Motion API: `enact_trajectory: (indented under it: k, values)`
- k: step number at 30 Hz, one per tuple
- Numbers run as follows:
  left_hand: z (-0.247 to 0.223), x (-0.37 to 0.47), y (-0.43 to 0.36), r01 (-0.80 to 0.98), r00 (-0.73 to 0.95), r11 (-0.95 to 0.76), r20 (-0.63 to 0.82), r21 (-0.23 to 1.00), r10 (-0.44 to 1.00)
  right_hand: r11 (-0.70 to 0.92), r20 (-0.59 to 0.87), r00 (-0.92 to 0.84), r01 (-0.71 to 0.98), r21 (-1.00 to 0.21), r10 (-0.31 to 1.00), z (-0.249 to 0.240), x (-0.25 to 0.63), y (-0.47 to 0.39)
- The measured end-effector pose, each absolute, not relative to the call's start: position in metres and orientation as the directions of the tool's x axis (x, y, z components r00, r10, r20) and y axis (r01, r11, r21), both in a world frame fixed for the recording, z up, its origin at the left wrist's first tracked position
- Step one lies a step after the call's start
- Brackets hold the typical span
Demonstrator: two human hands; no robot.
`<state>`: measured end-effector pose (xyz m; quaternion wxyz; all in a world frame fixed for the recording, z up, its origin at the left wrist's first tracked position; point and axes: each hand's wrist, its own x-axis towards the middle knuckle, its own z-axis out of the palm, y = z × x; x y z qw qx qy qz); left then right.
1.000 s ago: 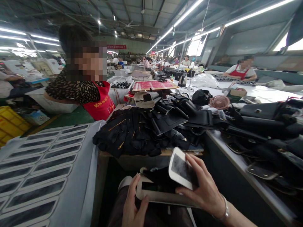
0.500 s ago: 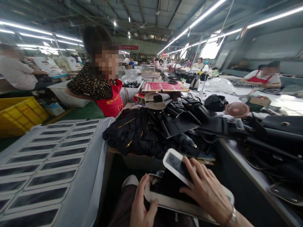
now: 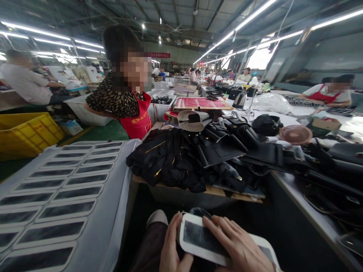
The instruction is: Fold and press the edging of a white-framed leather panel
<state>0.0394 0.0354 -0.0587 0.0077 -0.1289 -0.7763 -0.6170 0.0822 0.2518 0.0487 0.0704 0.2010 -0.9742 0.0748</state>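
In my lap lies a black bag body with a pale rim, now mostly hidden. An oblong panel [image 3: 198, 236], white-edged with a dark rectangle in its middle, covers its opening. My left hand [image 3: 173, 247] is closed round the left end of both pieces, with the fingers upright along the side and the thumb in front. My right hand [image 3: 236, 241] grips the panel from the right, its fingers across the top. That hand's thumb is largely hidden. On the sheet to my left lie several similar white-edged panels [image 3: 66, 211] in two rows.
A heap of black bag parts [image 3: 167, 162] with gold zips covers the bench ahead. More black pieces [image 3: 334, 173] lie at right, near a pink fan [image 3: 295, 135]. A person in a red apron [image 3: 138, 117] stands beyond the heap. A yellow crate [image 3: 31, 130] stands far left.
My right hand has lowered the tilted panel onto the bag body, where it now covers the opening. My left hand stays at the left end. The view has shifted slightly.
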Motion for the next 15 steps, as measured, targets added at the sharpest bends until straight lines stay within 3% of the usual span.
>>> enact_trajectory:
  k: [4, 15]
  values:
    - [-0.062, 0.037, 0.030, 0.215, -0.955, 0.186, 0.167, 0.959, 0.243, 0.882, -0.025, -0.931, -0.335, -0.332, -0.363, 0.064, 0.079, 0.251]
    - [-0.068, 0.033, 0.027, 0.256, -0.941, 0.139, 0.213, 0.957, 0.264, 0.866, -0.132, -0.919, -0.293, -0.404, -0.373, 0.031, 0.078, 0.267]
